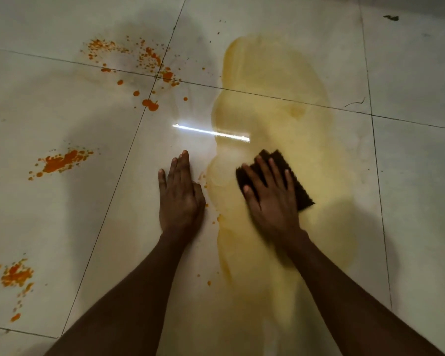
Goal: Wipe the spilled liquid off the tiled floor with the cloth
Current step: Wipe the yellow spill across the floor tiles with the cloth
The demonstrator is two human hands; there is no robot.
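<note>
A wide pale yellow smear of liquid [272, 104] spreads over the white tiled floor [49, 206], from the upper middle down past my right forearm. My right hand [270, 201] lies flat with fingers spread on a dark brown cloth [290, 170], pressing it onto the smear. Its far corner and right edge stick out beyond my fingers. My left hand [180, 194] rests flat on a dry tile just left of the smear, fingers together, holding nothing. Orange splatters sit upper left [149, 60], at mid left [62, 161] and at the lower left [16, 274].
Dark grout lines cross the floor. A bright streak of reflected light [211, 133] lies just beyond my hands. A small dark scrap [391, 18] sits at the top right, and a thin dark thread [356, 102] lies right of the smear.
</note>
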